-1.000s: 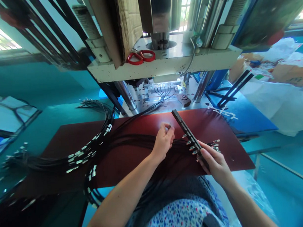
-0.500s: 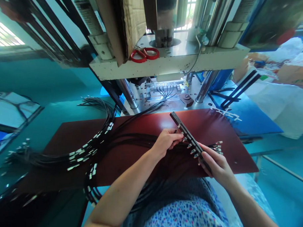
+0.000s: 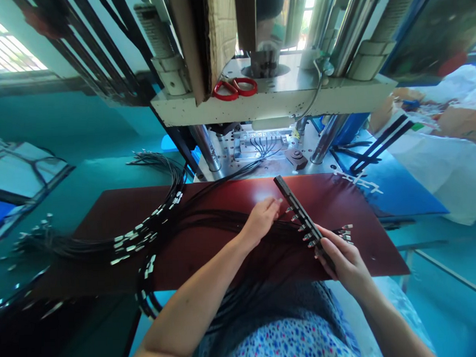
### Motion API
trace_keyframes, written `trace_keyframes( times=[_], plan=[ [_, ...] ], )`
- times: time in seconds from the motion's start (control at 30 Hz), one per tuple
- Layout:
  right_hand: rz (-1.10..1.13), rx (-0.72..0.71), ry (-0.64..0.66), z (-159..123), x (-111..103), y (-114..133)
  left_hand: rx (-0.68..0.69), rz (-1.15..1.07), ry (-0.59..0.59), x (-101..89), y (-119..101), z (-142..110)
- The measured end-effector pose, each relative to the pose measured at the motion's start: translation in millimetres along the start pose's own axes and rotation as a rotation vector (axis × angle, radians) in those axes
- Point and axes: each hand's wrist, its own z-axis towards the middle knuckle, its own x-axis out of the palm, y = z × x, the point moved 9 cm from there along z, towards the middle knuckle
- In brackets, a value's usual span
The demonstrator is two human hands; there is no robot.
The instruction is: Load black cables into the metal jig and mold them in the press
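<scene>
My right hand (image 3: 339,257) grips the near end of a long black fixture bar (image 3: 297,213), held tilted over a dark red board (image 3: 207,200). Several metal-tipped cable ends (image 3: 308,237) sit in the bar's slots. My left hand (image 3: 262,217) is just left of the bar, its fingers pinched together beside one slot; what they hold is too small to make out. Black cables (image 3: 239,225) run under both hands across the board.
A press machine (image 3: 274,99) stands behind the board, red scissors (image 3: 235,88) on its upper plate and cables in its fixture (image 3: 262,141). A large bundle of metal-tipped cables (image 3: 138,239) fans off the board's left. Bags (image 3: 448,155) lie at the right.
My left hand lifted a cable end from the bundle, brought it to the bar, and now rests lower beside the bar. My right hand has kept hold of the bar.
</scene>
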Motion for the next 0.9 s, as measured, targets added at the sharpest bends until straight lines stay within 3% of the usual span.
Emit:
trace_keyframes(
  times=[0.43,0.53,0.63,0.7,0.77,0.83,0.9],
  plan=[
    [-0.155,-0.079,0.094,4.4,8.1,0.7,0.096,0.136,0.124,7.6,0.2,9.8],
    [-0.256,-0.12,0.124,6.3,12.4,3.1,0.112,0.281,0.138,7.3,0.7,17.2],
    [-0.278,-0.119,0.102,11.3,14.6,4.5,0.139,0.582,0.188,9.3,-10.0,23.5],
    [-0.266,-0.091,0.066,15.3,14.0,4.2,0.166,0.868,0.104,-2.0,-27.7,28.7],
    [-0.33,-0.066,0.044,17.7,13.5,4.3,0.204,1.128,-0.092,-24.6,-53.1,33.6],
    [-0.561,-0.11,0.041,16.8,15.3,11.4,0.258,1.297,-0.285,-48.2,-75.2,37.9],
    [-0.965,-0.215,0.023,12.3,20.4,26.4,0.289,1.386,-0.418,-68.9,-83.4,44.5]
  ],
)
